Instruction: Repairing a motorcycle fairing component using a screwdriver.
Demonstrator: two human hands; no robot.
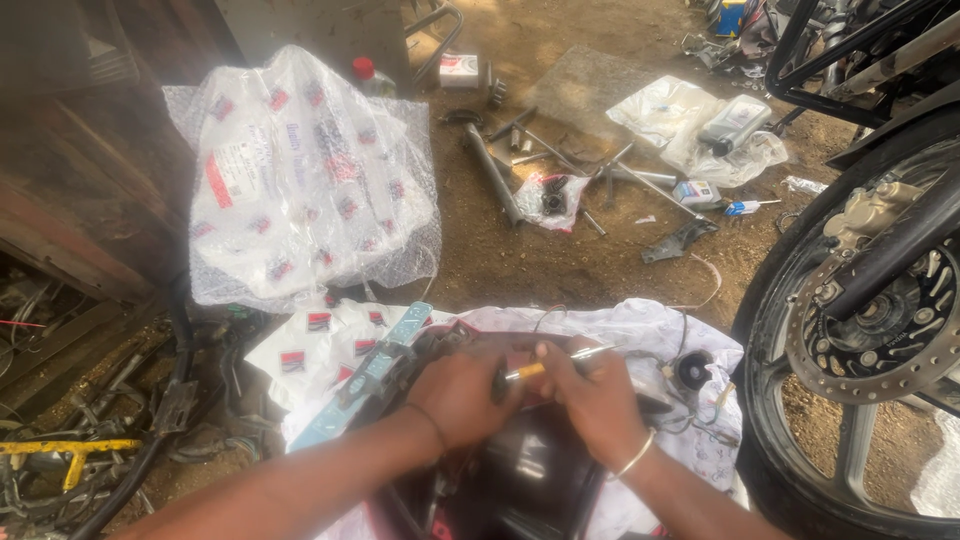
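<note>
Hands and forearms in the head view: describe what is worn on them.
Both forearms are bare, with no sleeves or gloves in view. The left hand has a thin dark band around its wrist. The right hand has a slim silver-coloured bangle at the wrist.

Your left hand (458, 395) and your right hand (597, 400) meet over a dark glossy motorcycle part (520, 470) that lies on a white cloth (640, 335). Both hands close on a screwdriver (545, 366) with a yellow-and-black handle; its metal shaft points up and to the right. A light blue strip (370, 375) sits just left of your left hand. A motorcycle front wheel (860, 320) with its brake disc stands to your right. A large plastic-wrapped package (305, 175) lies on the dirt ahead, with loose metal rods and tools (560, 165) scattered near it.
</note>
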